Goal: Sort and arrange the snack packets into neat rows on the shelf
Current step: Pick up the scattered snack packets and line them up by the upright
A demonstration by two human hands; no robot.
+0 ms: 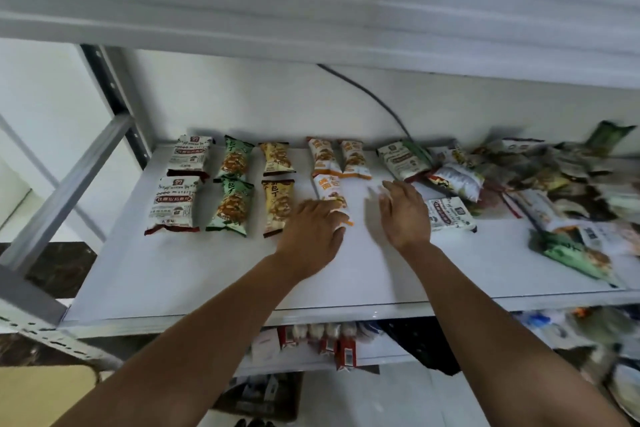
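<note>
White shelf board (207, 270) fills the head view, set in a rack with a grey metal upright (114, 87) at its left back corner and another white shelf (311, 10) overhead. A black cable (374, 97) hangs down the wall behind.

Along the back edge, starting at the left, the snack packets lie in short columns running towards the front edge. Two white-and-maroon packets (173, 204) make the first column, two green packets (231, 206) the second and two yellow packets (277, 206) the third. Next come two orange packets (322, 156) side by side at the back edge. A third orange packet (329, 192) lies in front of them.

The left hand (313, 232) lies on the near end of that third packet, its fingers (334, 215) bent and close together over it, holding it against the shelf. The right hand (405, 215) hovers over bare shelf just to the right, palm down, its fingers (389, 189) straight and slightly spread, blurred.

A white packet (448, 215) lies just beside the right hand. An unsorted heap of packets (554, 177) covers the right end of the shelf, with a green packet (575, 255) loose near the front edge.

Below, red-and-white cartons (343, 347) stand on a lower shelf.
</note>
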